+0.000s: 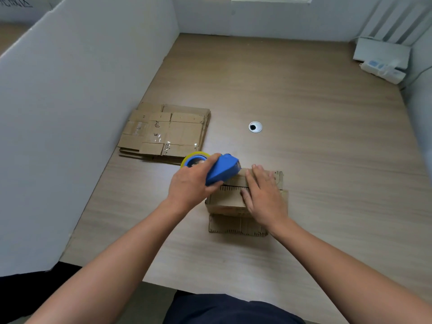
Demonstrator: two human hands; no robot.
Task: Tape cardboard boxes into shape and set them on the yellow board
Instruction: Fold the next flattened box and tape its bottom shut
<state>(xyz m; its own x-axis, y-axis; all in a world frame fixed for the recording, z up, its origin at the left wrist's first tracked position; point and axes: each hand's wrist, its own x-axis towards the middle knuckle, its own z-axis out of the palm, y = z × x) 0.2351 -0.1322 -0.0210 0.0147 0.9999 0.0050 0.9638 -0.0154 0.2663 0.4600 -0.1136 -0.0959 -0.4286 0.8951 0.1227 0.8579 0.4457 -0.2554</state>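
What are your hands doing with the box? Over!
Left hand grips blue tape dispenser at box top seam. Right hand flat, pressing box top. Flat cardboard stack apart, nothing blocking. Yellow board not in view.

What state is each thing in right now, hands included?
cardboard box: standing, top flaps folded down, one flap sticking out toward the person; no tape visible on it.
tape dispenser: gripped, front end set on the box top.
left hand: grips the tape dispenser.
right hand: fingers straight, pressing the box top.
flat cardboard stack: flattened, unassembled, piled.
yellow board: not in view.
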